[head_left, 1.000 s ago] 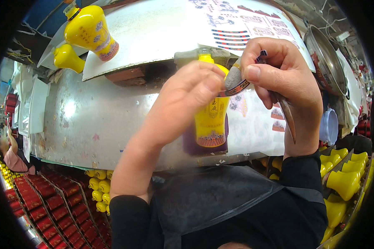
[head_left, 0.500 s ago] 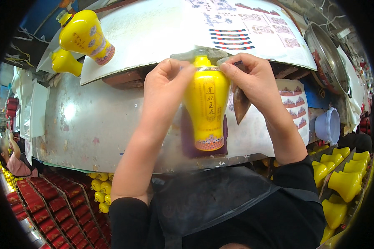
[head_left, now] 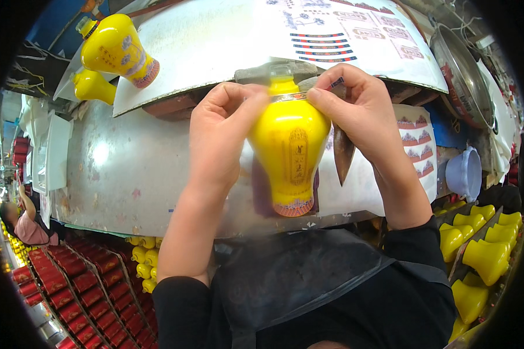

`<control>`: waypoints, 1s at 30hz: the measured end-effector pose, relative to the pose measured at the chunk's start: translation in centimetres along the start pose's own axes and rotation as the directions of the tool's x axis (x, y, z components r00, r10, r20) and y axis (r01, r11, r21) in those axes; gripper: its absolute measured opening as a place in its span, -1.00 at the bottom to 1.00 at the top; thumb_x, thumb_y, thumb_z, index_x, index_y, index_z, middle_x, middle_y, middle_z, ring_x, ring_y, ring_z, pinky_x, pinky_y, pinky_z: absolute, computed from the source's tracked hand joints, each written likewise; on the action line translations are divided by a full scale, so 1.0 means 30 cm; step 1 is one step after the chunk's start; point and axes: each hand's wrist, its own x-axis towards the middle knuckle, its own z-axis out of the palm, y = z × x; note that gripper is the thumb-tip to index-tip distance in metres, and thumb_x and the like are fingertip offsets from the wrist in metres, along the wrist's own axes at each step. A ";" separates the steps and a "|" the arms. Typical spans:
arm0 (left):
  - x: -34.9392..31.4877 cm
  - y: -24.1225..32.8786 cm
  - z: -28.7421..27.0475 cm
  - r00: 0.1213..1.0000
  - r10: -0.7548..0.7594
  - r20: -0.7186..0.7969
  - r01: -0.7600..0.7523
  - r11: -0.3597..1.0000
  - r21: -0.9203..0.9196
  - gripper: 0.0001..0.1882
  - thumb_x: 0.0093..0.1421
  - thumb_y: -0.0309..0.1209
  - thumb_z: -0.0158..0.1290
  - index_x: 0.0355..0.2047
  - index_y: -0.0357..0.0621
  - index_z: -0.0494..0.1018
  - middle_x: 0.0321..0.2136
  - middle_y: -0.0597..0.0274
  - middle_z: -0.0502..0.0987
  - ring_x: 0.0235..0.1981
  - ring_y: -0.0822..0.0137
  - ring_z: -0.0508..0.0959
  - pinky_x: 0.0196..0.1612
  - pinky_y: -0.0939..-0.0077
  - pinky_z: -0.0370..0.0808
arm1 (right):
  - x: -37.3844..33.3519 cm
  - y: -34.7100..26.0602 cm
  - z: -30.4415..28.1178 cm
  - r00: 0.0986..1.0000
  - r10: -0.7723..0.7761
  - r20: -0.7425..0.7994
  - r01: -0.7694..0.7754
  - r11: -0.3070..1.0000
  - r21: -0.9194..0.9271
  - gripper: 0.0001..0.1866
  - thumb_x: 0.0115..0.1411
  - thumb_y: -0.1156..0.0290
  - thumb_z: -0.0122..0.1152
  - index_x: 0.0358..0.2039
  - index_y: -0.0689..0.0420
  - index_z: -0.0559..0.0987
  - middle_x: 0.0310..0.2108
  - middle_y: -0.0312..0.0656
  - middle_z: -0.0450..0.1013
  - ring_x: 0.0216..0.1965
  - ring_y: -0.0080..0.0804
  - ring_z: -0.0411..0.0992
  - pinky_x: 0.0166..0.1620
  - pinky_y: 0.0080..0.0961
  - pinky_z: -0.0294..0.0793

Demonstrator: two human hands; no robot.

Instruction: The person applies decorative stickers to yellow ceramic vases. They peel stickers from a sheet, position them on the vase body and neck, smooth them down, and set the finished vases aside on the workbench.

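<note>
A yellow vase-shaped bottle with a dark emblem and a patterned red base band stands upright in front of me over the metal table. My left hand pinches its neck from the left. My right hand pinches the neck from the right, pressing a thin label strip around it. A dark pointed tool hangs down from my right palm.
Two more yellow bottles lie on the raised white board at the far left. A sheet of printed labels lies at the right beside a pale blue cup. Yellow bottles in crates and red boxes sit below. Another person works at far left.
My hands came together onto the bottle's neck. The label strip that my right hand held up a second ago now lies around the neck, and the bottle looks closer and larger.
</note>
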 end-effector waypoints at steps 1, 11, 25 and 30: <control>-0.007 0.008 -0.002 1.000 0.025 0.014 -0.024 1.000 -0.014 -0.88 0.26 -0.46 0.25 -0.29 -0.25 0.56 -0.23 0.23 0.66 -0.23 0.53 0.57 -0.08 0.58 0.50 | -0.009 -0.009 -0.001 1.000 -0.004 0.000 0.004 0.999 0.035 -0.75 0.24 0.24 0.36 -0.25 0.17 0.66 -0.26 -0.14 0.62 -0.25 -0.40 0.63 -0.16 -0.55 0.61; -0.040 0.049 -0.020 0.995 0.032 0.091 -0.034 0.999 0.013 -0.91 0.24 -0.53 0.24 -0.28 -0.24 0.55 -0.13 0.14 0.68 -0.18 0.50 0.60 -0.01 0.57 0.52 | -0.059 -0.046 -0.008 0.998 -0.053 0.020 0.051 0.996 0.075 -0.77 0.22 0.28 0.39 -0.26 0.19 0.67 -0.30 -0.16 0.63 -0.30 -0.46 0.64 -0.21 -0.62 0.61; -0.008 0.066 -0.032 0.978 -0.013 0.209 -0.005 0.996 0.085 -0.77 0.38 -0.42 -0.04 -0.17 -0.28 0.58 -0.10 0.07 0.63 0.00 0.30 0.58 0.23 0.38 0.41 | -0.049 -0.055 -0.010 0.999 0.017 0.039 -0.018 0.999 0.040 -0.83 0.25 0.36 0.38 -0.27 0.19 0.63 -0.38 -0.33 0.58 -0.39 -0.70 0.52 -0.31 -0.79 0.47; -0.011 0.065 -0.033 0.966 0.067 0.250 -0.083 0.995 0.055 -0.71 0.41 -0.31 -0.03 -0.20 -0.30 0.59 -0.06 0.05 0.61 0.04 0.26 0.55 0.26 0.33 0.38 | -0.051 -0.057 -0.014 0.997 0.053 0.057 -0.059 0.992 0.109 -0.85 0.25 0.39 0.38 -0.27 0.20 0.63 -0.38 -0.31 0.58 -0.38 -0.69 0.53 -0.30 -0.79 0.48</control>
